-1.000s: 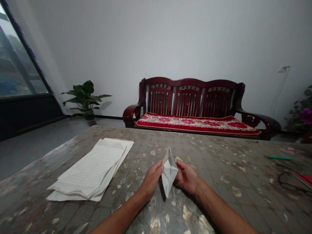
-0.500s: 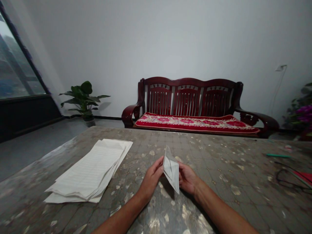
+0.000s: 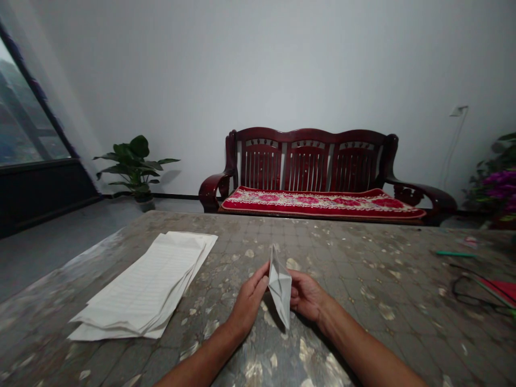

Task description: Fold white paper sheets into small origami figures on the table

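A folded piece of white paper stands on edge between my two hands, just above the patterned tabletop. Its upper and lower ends come to points, and creases cross the side facing me. My left hand closes on its left edge, thumb toward me. On the opposite edge my right hand grips it with curled fingers, partly hidden behind the paper. To the left lies a loose stack of lined white paper sheets, apart from both hands.
At the table's right are a green pen-like stick, black-framed glasses and a red item. Beyond the table stand a dark red wooden bench with a floral cushion and a potted plant.
The folded paper has narrowed between my hands and its lower point has dipped slightly. Both hands keep their grip. The whole view has shifted a little.
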Available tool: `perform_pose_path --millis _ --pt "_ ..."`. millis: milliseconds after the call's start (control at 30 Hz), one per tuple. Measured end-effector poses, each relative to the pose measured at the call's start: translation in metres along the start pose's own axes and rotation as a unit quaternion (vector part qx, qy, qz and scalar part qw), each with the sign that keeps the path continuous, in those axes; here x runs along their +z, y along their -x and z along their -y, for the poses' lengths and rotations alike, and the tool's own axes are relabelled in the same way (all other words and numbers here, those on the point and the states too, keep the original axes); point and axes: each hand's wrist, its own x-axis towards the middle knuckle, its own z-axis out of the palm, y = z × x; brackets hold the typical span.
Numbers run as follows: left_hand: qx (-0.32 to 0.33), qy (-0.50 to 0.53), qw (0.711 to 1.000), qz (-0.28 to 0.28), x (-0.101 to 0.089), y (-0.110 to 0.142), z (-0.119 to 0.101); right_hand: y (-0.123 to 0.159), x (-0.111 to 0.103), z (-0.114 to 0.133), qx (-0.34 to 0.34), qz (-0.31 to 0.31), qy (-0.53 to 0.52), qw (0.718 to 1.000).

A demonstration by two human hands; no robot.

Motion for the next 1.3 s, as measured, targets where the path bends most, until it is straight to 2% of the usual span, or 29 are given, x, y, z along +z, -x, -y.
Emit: perform_pose_path --millis 233,400,533,667,867,1000,1133,1300 --pt "0.0 -0.001 1.0 0.003 0.0 -0.001 -0.002 -0.001 0.0 0.0 -0.006 0.019 -0.032 0.999" --pt "-0.056 0.095 0.993 0.029 0.002 -0.006 0.005 0.002 0.003 0.0 -0.026 0.012 -0.023 0.999" --pt "-0.091 0.105 0.99 -0.013 0.001 -0.011 0.008 0.003 0.006 -0.001 -0.051 0.004 0.012 0.999" --pt "-0.118 0.11 0.985 -0.056 -0.001 -0.014 -0.001 0.002 0.007 -0.002 -0.069 0.007 0.028 0.997" --pt "-0.139 0.166 0.976 -0.03 -0.004 -0.016 -0.011 0.004 0.006 -0.001 -0.072 0.014 0.008 0.997" --pt "-0.11 0.123 0.985 -0.042 -0.002 -0.015 -0.005 0.005 0.011 -0.002 -0.067 0.028 0.016 0.997" --pt "-0.069 0.029 0.993 -0.088 0.001 -0.015 0.001 0.008 0.019 -0.003 -0.069 0.017 0.024 0.997" --pt "-0.02 -0.07 0.991 -0.11 -0.003 -0.017 0.004 0.008 0.021 -0.005 -0.071 0.024 0.026 0.997"
